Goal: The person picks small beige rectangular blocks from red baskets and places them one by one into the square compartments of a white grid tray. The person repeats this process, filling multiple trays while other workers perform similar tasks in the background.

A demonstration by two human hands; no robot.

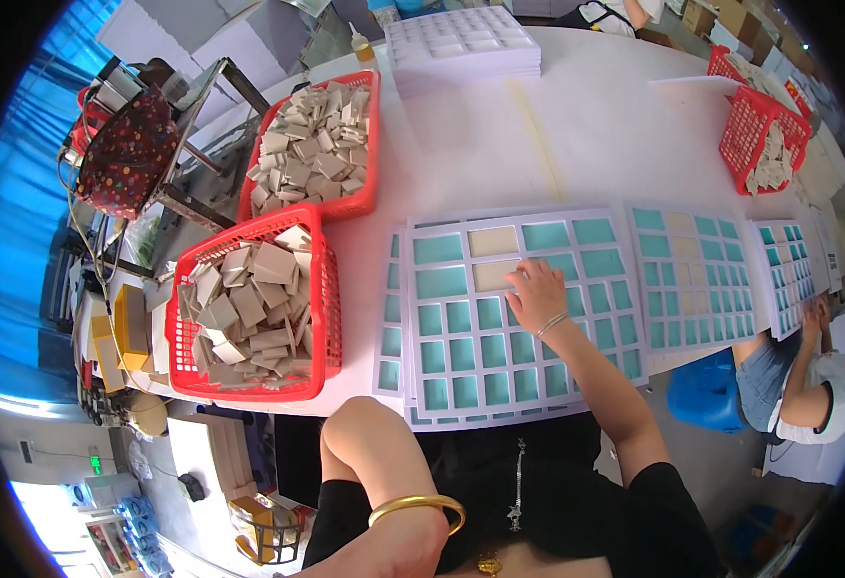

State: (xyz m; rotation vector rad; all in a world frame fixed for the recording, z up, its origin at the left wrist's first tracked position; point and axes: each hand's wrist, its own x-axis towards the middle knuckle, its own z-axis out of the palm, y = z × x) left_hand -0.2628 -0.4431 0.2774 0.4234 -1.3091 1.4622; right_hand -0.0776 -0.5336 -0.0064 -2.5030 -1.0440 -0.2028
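Observation:
Before me lies a white grid tray (446, 328) with teal compartments, stacked on others like it. Beige rectangular pieces fill two compartments, one in the back row (493, 242) and one in the second row (492, 277). My right hand (538, 294), with a thin bracelet at its wrist, rests at the right edge of the second-row piece. Its fingers are slightly bent and apart, fingertips down on the tray. My left arm is folded back toward my body, a gold bangle round the wrist. Only part of my left hand (389, 551) shows at the lower edge; its fingers are out of sight.
Two red baskets (324, 308) of loose beige pieces stand on the left. Further grid trays (671, 275) lie to the right, near a seated person (817, 385). A stack of white trays (466, 60) and another red basket (745, 140) stand at the back of the table.

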